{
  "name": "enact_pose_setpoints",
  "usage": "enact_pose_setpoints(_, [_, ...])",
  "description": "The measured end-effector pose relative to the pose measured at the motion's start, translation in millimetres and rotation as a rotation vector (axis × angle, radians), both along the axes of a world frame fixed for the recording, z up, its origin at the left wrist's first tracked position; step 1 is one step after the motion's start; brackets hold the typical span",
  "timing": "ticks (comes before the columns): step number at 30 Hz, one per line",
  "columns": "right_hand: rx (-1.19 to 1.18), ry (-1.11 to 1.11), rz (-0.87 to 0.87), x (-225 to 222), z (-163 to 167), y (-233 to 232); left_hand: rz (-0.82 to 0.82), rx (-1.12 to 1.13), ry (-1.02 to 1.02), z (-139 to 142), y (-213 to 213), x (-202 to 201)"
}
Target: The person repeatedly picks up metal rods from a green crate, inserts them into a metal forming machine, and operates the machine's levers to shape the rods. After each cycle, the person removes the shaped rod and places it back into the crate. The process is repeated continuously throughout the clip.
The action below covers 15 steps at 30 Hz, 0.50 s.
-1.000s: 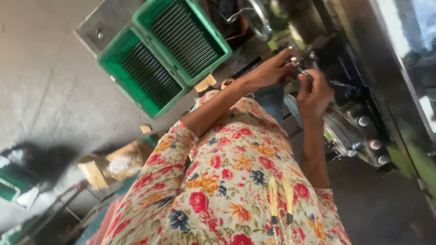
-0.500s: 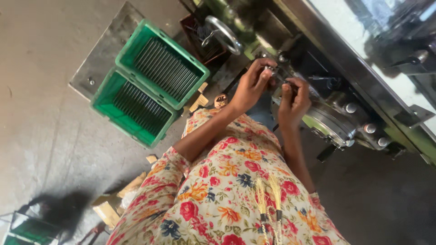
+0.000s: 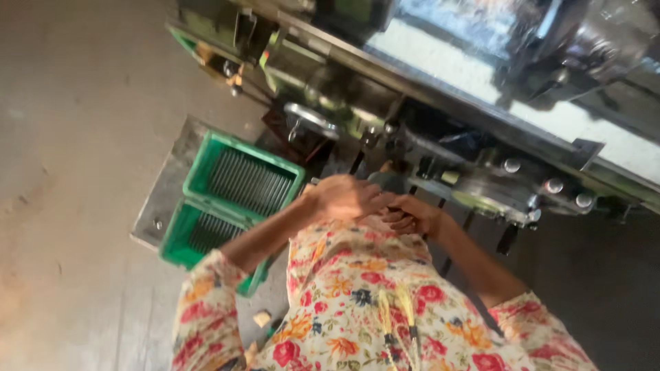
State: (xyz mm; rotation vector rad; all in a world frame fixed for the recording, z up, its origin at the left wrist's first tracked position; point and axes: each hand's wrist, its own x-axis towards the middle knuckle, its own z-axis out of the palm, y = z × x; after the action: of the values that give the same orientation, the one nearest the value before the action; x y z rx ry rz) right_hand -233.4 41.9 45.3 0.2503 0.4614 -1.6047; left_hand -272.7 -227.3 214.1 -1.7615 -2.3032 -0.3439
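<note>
green crates [image 3: 237,180] | left of hands | left hand [image 3: 344,198] touching right hand [image 3: 412,218]

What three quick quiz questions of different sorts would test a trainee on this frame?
1. True or false: the left hand and right hand are together in front of the machine.
2. What colour are the two crates on the floor?
3. Which pattern shows on the garment: A stripes, B flowers, C checks?

Key: 1 true; 2 green; 3 B.
</note>
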Motion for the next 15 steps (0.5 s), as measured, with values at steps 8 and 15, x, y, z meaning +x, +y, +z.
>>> enact_pose_setpoints(8, [0.885,1.223,-0.928,-19.5,30.4,-34.2,0.837,0.828,-0.906,-45.0,12.5,-15.2])
enact_pose_setpoints(15, [1.186,1.697,-0.68,-14.6,94.9,-73.9,0.787,0.982,-1.574,-88.8,27.9,-1.8])
